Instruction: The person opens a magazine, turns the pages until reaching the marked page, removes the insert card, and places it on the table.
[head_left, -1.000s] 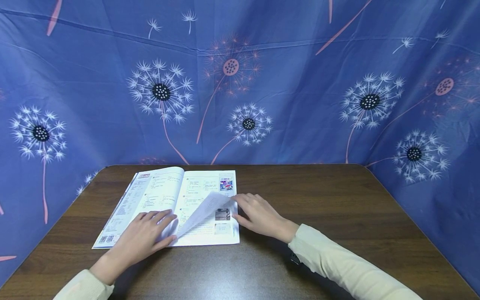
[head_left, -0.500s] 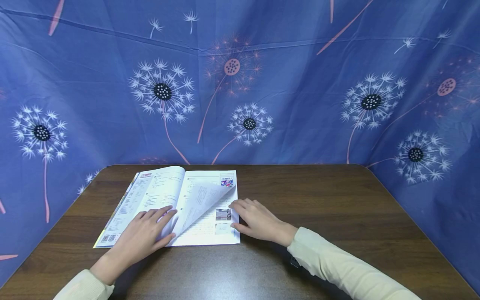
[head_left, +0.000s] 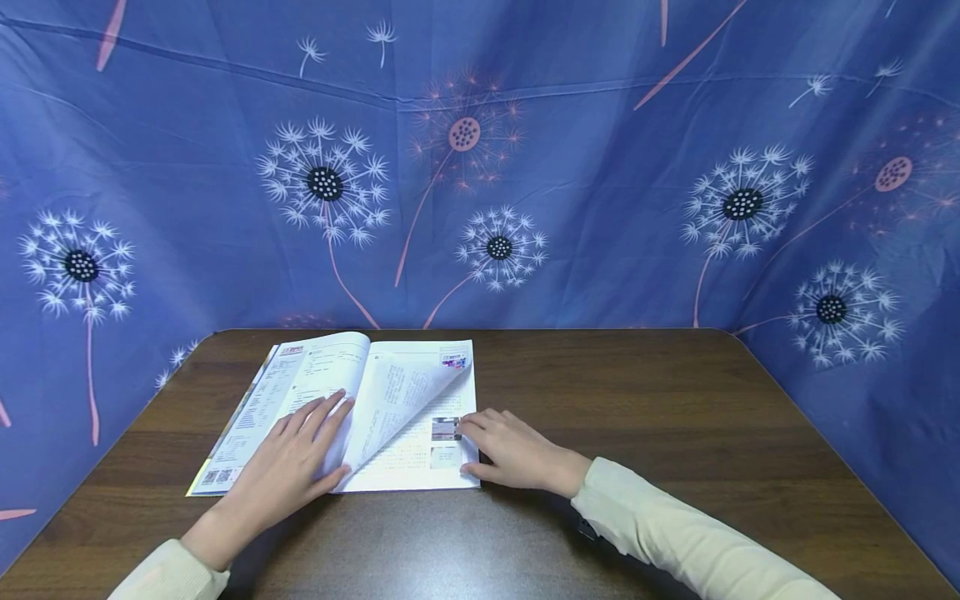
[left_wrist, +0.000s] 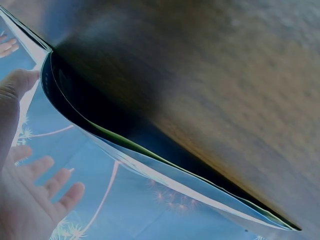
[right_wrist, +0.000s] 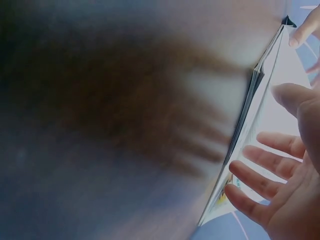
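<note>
- The left hand (head_left: pixel 288 462) is lying over the left-hand page, just beside the spine, in the lower left of the head view; its fingers are stretching out flat and grasping nothing.
- The right hand (head_left: pixel 517 450) is resting at the book's right edge, near the lower middle of the frame; its fingers are spreading loosely in the right wrist view and pinching nothing. Whether the fingertips are pressing the paper is hard to tell.
- Between the hands, a half-turned page (head_left: pixel 405 400) is slanting from near the left thumb towards the book's upper right, standing apart from the right hand.
- The book (head_left: pixel 318 367) is lying spread in the lower left of the frame, its left side bowing upwards; small pictures (head_left: pixel 446 429) are showing along its right margin.
- The paper is looking light, thin and floppy, likely slippery and easily creased or torn; the free edge or outer corner would be the place for a gentle pinch, with a flat palm steadying the spine.
- Further out, pale sleeves (head_left: pixel 675 525) are covering the forearms, the brown table (head_left: pixel 637 400) is supporting the book, and a blue dandelion cloth (head_left: pixel 600 208) is filling the upper frame.
</note>
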